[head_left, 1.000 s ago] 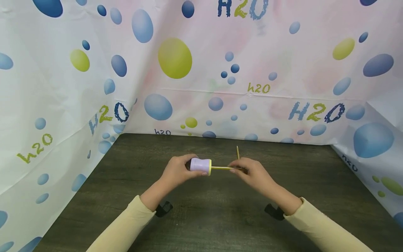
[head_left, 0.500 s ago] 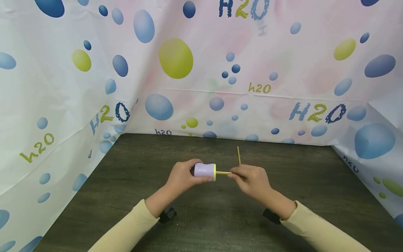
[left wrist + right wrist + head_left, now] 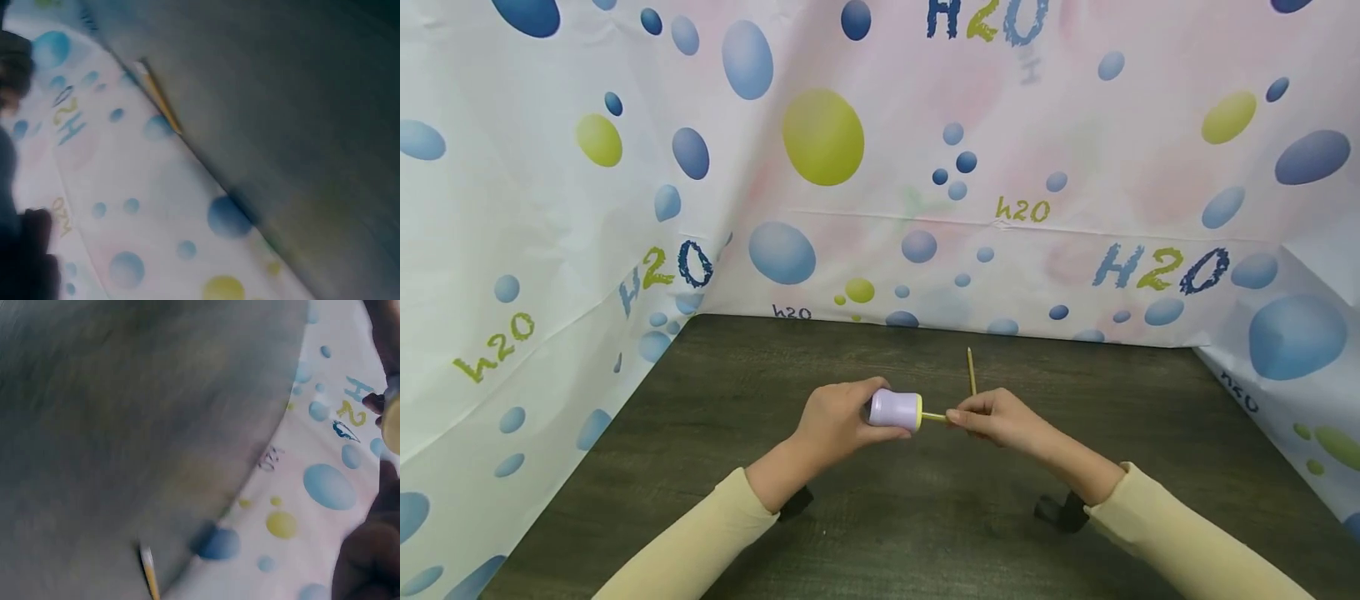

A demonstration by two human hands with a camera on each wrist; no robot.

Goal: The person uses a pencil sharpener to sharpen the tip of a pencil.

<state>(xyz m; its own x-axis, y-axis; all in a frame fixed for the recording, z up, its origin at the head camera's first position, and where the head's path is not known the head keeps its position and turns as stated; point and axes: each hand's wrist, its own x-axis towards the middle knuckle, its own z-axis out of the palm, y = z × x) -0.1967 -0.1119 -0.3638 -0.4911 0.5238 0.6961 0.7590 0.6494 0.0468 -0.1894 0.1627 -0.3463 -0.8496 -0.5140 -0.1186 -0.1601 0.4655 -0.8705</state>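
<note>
In the head view my left hand (image 3: 835, 423) grips a lilac barrel-shaped pencil sharpener (image 3: 893, 409), thumb below and fingers over the top. Its yellow end faces right. Out of that end runs a yellow pencil (image 3: 935, 417), pinched between the thumb and fingers of my right hand (image 3: 1007, 419); its tip is hidden inside the sharpener. The right wrist view catches the sharpener's yellow end (image 3: 392, 427) at its right edge, with dark fingers around it.
Beyond my right hand a second pencil (image 3: 972, 371) lies on the dark wooden table (image 3: 737, 358); both wrist views show it too. A white sheet (image 3: 880, 208) printed with blue and green bubbles rises behind the table and along its sides.
Both hands have come slightly nearer to me, the left one also shifting right with the sharpener. Less of the pencil shows between the sharpener and my right hand, and the right fingers have changed position.
</note>
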